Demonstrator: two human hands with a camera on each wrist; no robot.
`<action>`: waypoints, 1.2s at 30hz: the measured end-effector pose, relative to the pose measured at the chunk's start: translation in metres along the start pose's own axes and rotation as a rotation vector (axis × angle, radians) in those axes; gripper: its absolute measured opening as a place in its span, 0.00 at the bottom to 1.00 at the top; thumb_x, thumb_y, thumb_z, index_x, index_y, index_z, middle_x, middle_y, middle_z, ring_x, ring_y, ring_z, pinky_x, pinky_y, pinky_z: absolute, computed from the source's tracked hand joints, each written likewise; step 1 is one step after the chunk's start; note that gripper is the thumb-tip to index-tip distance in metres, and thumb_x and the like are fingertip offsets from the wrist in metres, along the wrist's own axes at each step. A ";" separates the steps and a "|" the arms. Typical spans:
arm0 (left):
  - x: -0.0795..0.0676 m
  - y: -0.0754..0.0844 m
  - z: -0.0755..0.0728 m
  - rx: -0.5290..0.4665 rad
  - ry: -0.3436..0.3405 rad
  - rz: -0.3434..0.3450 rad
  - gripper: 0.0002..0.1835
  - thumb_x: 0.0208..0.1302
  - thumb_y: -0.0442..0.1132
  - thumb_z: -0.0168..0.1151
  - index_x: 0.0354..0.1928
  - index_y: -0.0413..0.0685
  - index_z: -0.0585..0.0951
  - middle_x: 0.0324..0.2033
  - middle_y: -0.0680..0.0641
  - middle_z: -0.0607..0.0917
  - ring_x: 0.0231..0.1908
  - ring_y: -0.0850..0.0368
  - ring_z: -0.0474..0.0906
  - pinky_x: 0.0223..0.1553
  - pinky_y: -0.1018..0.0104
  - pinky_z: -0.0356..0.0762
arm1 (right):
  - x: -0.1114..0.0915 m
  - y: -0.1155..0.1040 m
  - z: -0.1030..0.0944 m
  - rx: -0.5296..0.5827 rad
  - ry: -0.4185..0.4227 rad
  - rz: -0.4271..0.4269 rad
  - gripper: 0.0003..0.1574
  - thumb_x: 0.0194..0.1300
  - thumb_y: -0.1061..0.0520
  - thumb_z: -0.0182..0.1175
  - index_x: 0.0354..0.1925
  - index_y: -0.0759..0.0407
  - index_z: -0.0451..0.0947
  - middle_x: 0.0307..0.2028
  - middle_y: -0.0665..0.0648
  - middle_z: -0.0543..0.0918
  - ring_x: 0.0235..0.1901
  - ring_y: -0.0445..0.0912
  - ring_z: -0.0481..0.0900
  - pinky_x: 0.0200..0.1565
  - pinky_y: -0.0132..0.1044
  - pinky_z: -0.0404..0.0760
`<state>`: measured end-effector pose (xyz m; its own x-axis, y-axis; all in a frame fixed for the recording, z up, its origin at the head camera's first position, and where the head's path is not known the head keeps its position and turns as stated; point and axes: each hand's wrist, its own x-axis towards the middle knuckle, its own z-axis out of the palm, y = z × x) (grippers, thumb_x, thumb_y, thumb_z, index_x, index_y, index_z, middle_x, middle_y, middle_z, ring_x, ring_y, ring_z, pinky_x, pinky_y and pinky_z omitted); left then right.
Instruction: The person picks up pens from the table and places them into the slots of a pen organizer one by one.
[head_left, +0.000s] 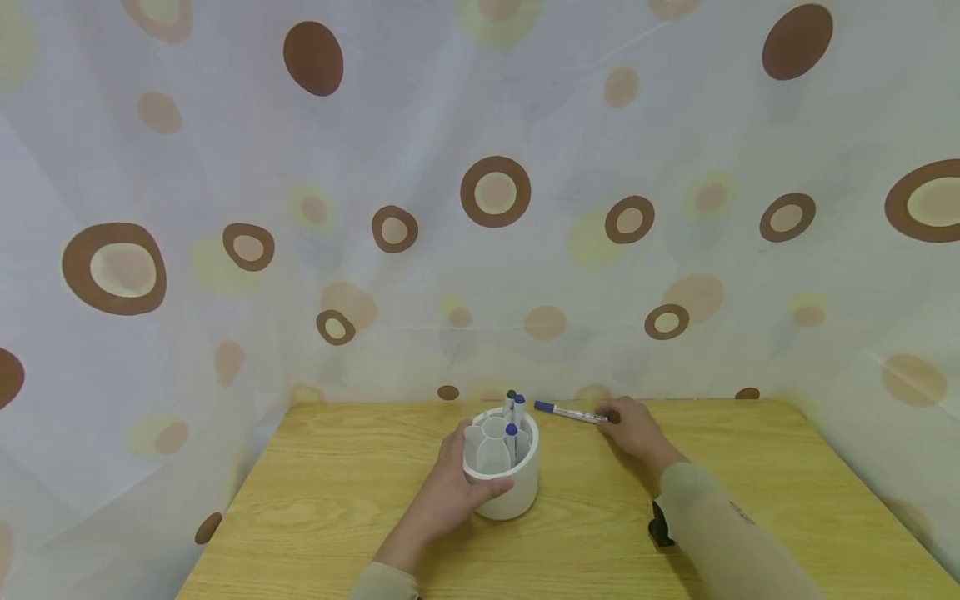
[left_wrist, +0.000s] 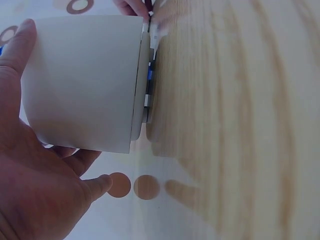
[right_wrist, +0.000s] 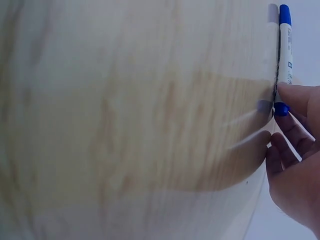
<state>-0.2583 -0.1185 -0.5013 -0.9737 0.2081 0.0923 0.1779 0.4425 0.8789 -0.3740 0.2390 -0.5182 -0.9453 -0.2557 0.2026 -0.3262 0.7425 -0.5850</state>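
A white round pen holder [head_left: 517, 492] with inner compartments stands on the wooden table, several capped markers [head_left: 512, 433] upright in it. My left hand [head_left: 450, 492] holds it from the left, thumb along the near wall and fingers at the far side. In the left wrist view, the pen holder's smooth wall [left_wrist: 85, 80] fills the space beside that hand [left_wrist: 45, 175]. To the right, a white marker with a blue cap [head_left: 564, 412] lies near the table's back edge. My right hand [head_left: 633, 425] pinches its right end; the right wrist view shows thumb and fingers at the marker's [right_wrist: 286, 55] blue end.
The wooden table [head_left: 337, 483] reaches back to a pale curtain [head_left: 420, 275] patterned with brown and yellow circles, which also hangs along both sides. A black band [head_left: 660, 527] shows at the right wrist.
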 end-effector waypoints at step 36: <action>0.000 0.001 -0.001 0.004 -0.003 -0.002 0.62 0.63 0.60 0.83 0.88 0.52 0.54 0.78 0.38 0.66 0.71 0.35 0.73 0.72 0.30 0.72 | -0.042 -0.049 -0.016 0.246 0.219 0.201 0.25 0.86 0.46 0.61 0.64 0.64 0.83 0.57 0.66 0.87 0.62 0.64 0.82 0.65 0.62 0.82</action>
<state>-0.2586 -0.1184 -0.5000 -0.9736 0.2102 0.0889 0.1766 0.4468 0.8770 -0.3188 0.2234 -0.4855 -0.9766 0.0378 0.2118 -0.1499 0.5867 -0.7958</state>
